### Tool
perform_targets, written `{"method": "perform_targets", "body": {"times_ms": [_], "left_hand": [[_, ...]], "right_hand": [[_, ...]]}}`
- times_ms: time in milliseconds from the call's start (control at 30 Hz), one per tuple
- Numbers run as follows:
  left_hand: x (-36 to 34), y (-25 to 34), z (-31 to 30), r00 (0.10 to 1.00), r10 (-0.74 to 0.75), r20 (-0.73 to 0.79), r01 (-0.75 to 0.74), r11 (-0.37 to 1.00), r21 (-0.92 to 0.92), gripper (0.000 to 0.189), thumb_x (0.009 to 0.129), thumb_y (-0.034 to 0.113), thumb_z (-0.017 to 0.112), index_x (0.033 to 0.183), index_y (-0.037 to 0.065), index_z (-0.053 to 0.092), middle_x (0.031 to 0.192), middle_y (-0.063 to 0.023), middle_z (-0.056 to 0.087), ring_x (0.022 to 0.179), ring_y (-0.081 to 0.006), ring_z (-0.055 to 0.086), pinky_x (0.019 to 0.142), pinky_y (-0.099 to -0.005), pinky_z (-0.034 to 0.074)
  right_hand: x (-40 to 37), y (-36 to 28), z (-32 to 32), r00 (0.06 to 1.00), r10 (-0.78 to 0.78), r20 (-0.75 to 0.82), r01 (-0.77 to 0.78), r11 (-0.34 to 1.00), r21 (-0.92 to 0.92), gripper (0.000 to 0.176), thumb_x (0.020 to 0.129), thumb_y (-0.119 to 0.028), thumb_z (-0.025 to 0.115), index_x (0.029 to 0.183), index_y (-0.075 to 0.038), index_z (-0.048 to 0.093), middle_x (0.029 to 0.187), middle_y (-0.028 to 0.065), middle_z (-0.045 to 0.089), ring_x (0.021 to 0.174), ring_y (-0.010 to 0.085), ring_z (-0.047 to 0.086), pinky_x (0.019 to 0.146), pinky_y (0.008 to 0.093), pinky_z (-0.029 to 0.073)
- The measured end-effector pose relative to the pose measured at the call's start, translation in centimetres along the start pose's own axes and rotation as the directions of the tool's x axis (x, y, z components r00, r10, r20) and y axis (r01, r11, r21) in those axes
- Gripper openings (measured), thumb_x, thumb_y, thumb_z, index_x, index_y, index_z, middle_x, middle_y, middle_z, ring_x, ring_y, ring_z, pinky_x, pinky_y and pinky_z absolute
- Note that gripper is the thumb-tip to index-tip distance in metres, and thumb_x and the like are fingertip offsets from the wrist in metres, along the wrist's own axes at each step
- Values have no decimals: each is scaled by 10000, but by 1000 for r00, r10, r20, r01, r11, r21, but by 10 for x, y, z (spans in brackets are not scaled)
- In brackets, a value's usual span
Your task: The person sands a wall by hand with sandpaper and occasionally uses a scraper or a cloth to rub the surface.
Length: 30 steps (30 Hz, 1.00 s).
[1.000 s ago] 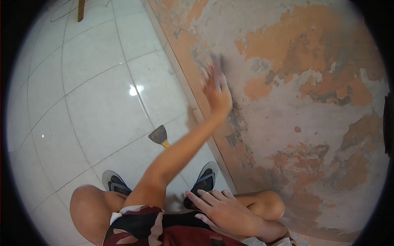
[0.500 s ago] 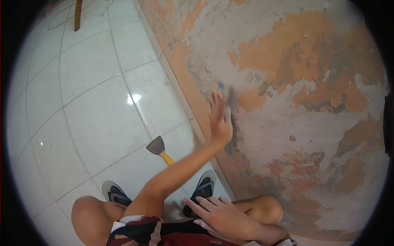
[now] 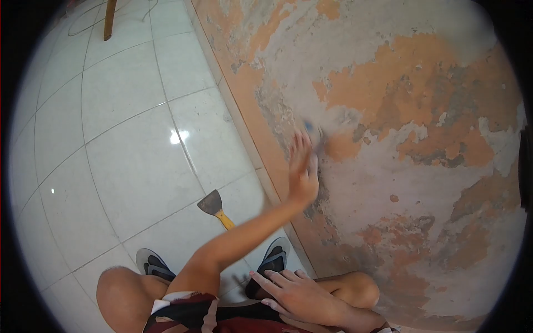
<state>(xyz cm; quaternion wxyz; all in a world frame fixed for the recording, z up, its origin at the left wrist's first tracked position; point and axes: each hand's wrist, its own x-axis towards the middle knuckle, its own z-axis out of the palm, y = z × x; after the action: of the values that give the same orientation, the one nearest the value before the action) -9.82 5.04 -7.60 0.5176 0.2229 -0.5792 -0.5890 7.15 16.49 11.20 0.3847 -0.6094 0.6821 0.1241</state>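
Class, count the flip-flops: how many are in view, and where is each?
2. The left flip-flop is on the tiled floor, partly hidden by the left leg; the right flip-flop is nearer the wall, partly hidden by the right hand. No others show.

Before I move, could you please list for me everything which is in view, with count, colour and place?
Wall: one, patchy orange, grey and pinkish, right side
Floor: one, white tiles, left side
Skirting: one row, pale, along the wall's foot
Scraper: one, dark blade, yellow handle, on the floor
Small item: one, partly blue, blurred, against the wall
Wooden piece: one, brown, top left
Sandals: two, grey and black, near the knees
Clothing: dark red, black, white, bottom
Knees: two, bare, bottom
Left hand: one, bare, at the small item
Right hand: one, bare, by the right knee
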Motion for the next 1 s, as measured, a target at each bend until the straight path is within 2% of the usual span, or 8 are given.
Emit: {"method": "perform_targets", "body": {"times_ms": [133, 267, 367, 500, 700, 800, 900, 1000], "left_hand": [[-24, 0, 1, 995, -65, 71, 64, 998, 19, 551, 1093, 145, 451, 1616, 37, 312, 1684, -240, 235, 1579, -386, 181, 1277, -505, 117], [88, -28, -9, 893, -443, -79, 430, 891, -145, 547, 1111, 208, 413, 1611, 17, 302, 1687, -237, 223, 1576, -396, 176, 1283, -518, 94], [96, -27, -9, 874, -482, -55, 475, 874, -106, 535, 1130, 272, 382, 1609, 44, 319, 1674, -259, 248, 1577, -331, 213, 1273, -362, 161], [-20, -1, 6, 1000, -17, 9, 17, 1000, -18, 566, 1092, 135, 437, 1623, 17, 277, 1699, -228, 198, 1585, -387, 153, 1275, -515, 115], [-3, -3, 3, 997, -79, -9, 79, 997, -2, 583, 1086, 119, 454, 1623, 3, 259, 1701, -228, 193, 1587, -389, 145, 1274, -501, 135], [55, -27, -1, 910, -410, 66, 413, 910, -42, 571, 1098, 157, 442, 1612, -17, 266, 1697, -233, 204, 1583, -398, 154, 1275, -486, 142], [52, -23, 2, 919, -390, -67, 390, 921, -1, 540, 1112, 319, 465, 1473, -82, 444, 1412, -319, 573, 1320, -382, 575, 1043, -401, 423], [-27, -12, 4, 981, -168, 95, 169, 986, -7, 575, 1118, 212, 409, 1606, -45, 246, 1692, -276, 175, 1587, -397, 129, 1277, -456, 137]], "right_hand": [[3, 1, -14, 998, -15, -65, 15, 1000, 6, 651, 1053, -354, 554, 1592, -64, 335, 1350, 174, 586, 1123, 304, 591, 943, 423, 471], [-3, -10, -15, 996, -61, -68, 66, 995, 73, 670, 1041, -344, 567, 1600, -70, 322, 1349, 174, 587, 1120, 308, 590, 939, 425, 471], [-4, -9, -3, 998, -46, -38, 48, 997, 54, 681, 1037, -340, 570, 1604, -65, 312, 1352, 172, 583, 1116, 309, 590, 930, 422, 468], [-1, 0, 3, 999, 0, -37, 1, 1000, 2, 675, 1041, -342, 563, 1603, -64, 312, 1354, 167, 581, 1113, 311, 589, 921, 421, 468], [-4, -5, -12, 984, -65, -167, 70, 997, 24, 669, 1039, -338, 563, 1599, -63, 322, 1311, 151, 588, 1089, 307, 591, 918, 418, 469], [-9, -5, -1, 972, -92, -218, 110, 991, 75, 709, 995, -316, 619, 1586, -39, 341, 1191, 148, 601, 982, 295, 585, 808, 409, 471], [-11, 1, 9, 977, -60, -203, 63, 998, 9, 706, 949, -297, 662, 1550, -31, 404, 1151, 123, 631, 979, 270, 603, 769, 393, 467], [-11, 4, 8, 970, -41, -241, 40, 999, -8, 696, 944, -296, 667, 1539, -25, 425, 1105, 129, 649, 978, 276, 630, 745, 401, 491]]}}
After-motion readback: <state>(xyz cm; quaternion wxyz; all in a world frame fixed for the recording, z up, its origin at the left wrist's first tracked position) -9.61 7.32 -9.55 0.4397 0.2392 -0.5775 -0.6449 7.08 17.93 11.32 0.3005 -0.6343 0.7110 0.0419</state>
